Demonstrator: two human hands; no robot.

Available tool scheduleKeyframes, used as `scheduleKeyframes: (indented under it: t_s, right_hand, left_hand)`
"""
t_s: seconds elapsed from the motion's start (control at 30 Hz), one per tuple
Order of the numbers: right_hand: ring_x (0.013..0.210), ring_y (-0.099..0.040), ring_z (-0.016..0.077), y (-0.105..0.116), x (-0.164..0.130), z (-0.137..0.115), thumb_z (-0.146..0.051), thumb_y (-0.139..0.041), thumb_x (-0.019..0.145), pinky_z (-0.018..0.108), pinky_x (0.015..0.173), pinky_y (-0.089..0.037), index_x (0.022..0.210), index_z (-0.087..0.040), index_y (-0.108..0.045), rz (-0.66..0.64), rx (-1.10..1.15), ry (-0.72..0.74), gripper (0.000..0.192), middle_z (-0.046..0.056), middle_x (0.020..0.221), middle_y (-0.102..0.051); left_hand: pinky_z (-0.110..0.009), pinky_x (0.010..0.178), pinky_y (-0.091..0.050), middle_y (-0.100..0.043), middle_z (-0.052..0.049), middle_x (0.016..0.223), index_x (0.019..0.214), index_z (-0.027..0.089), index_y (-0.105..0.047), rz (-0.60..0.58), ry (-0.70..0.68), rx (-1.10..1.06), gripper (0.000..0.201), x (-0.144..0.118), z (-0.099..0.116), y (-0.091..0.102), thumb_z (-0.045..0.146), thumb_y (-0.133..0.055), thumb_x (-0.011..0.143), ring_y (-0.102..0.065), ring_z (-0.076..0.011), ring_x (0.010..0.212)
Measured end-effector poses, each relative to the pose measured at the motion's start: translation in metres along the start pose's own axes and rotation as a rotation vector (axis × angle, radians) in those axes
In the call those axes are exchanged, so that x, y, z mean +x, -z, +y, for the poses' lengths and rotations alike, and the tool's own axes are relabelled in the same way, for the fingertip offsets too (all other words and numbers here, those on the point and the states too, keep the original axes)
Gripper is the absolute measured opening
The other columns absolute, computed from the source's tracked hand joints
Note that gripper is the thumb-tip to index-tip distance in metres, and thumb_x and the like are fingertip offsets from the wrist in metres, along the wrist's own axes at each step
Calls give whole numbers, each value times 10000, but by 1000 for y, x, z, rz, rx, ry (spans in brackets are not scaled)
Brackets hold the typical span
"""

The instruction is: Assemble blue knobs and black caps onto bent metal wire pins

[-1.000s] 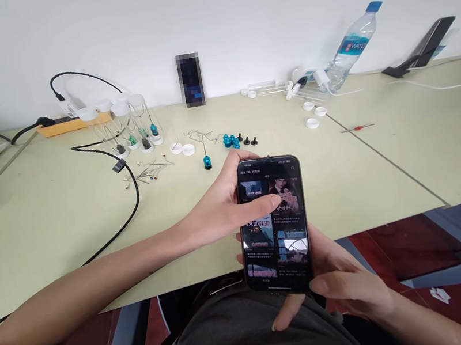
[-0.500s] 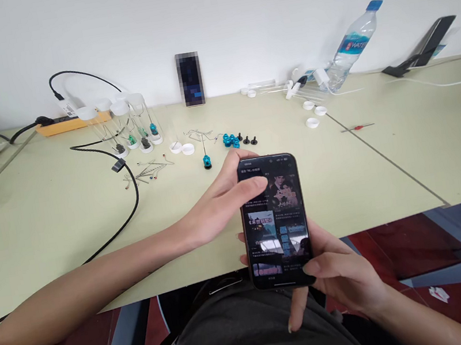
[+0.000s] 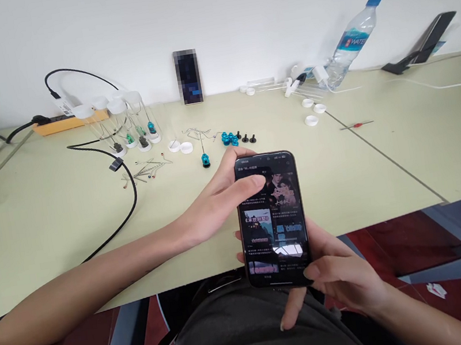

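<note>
A black smartphone (image 3: 283, 245) is held upright over my lap at the table's front edge, its screen lit with a dark page of picture tiles. My left hand (image 3: 228, 190) grips its upper left side, thumb lying across the screen and fingers behind. My right hand (image 3: 338, 272) holds the lower right corner, with the thumb at the screen's bottom edge and one finger sticking out below. Beyond the phone stands a blue metal piece (image 3: 205, 160) with a thin upright wire. Near it are several blue knobs (image 3: 229, 138) and black screws (image 3: 245, 138).
Capped clear tubes (image 3: 120, 123) with coloured parts stand at the left before an orange power strip (image 3: 46, 129). Bent wires (image 3: 147, 171) lie in front. A black cable (image 3: 135, 193) crosses the table. A second phone (image 3: 188, 77) and a water bottle (image 3: 352, 42) lean on the wall.
The phone and both hands have shifted very slightly left in view, as has the whole scene. The grip looks the same, and the left thumb stays over the screen.
</note>
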State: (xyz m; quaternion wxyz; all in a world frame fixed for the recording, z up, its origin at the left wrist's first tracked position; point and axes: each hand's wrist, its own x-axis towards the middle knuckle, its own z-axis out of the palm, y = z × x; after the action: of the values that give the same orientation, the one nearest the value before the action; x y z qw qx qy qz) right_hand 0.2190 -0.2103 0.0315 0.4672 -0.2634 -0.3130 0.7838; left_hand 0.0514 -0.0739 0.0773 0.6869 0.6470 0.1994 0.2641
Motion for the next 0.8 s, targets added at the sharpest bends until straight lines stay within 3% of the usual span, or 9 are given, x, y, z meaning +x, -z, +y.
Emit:
scheduleKeyframes:
  t_s: [0.27, 0.47, 0.67, 0.8]
  right_hand:
    - [1251, -522, 352, -2, 3, -2, -84, -467, 839, 490, 634, -638, 1502, -434, 41, 78, 17, -43, 906, 72, 1460, -444]
    - [1240, -527, 379, -2, 5, 0, -226, -474, 921, 479, 588, -639, 1505, -405, 27, 120, 34, -51, 790, 115, 1469, -423]
    - [1210, -553, 387, -1, 4, 2, -299, -479, 932, 481, 567, -632, 1505, -395, -3, 136, 38, -49, 751, 128, 1445, -453]
    - [1254, -519, 371, 0, 3, 0, -219, -474, 907, 483, 612, -635, 1506, -385, -40, 74, 44, -27, 757, 109, 1452, -447]
  left_hand:
    - [-271, 724, -421, -524, -20, 1011, 1141, 257, -426, 6, -9, 12, 324, 1, 0, 1, 443, -540, 900, -511, -159, 878]
    - [-270, 708, -432, -535, -13, 978, 1139, 267, -420, -9, -17, -7, 320, -1, 1, 1, 433, -553, 899, -532, -150, 852]
    - [-317, 773, -475, -568, -36, 1077, 1186, 297, -337, -119, 35, -21, 573, 0, 2, 3, 330, -735, 776, -590, -188, 946]
    - [-377, 873, -473, -559, -54, 1173, 1207, 299, -322, -150, 89, -8, 670, 4, 1, 6, 264, -781, 721, -586, -219, 1052]
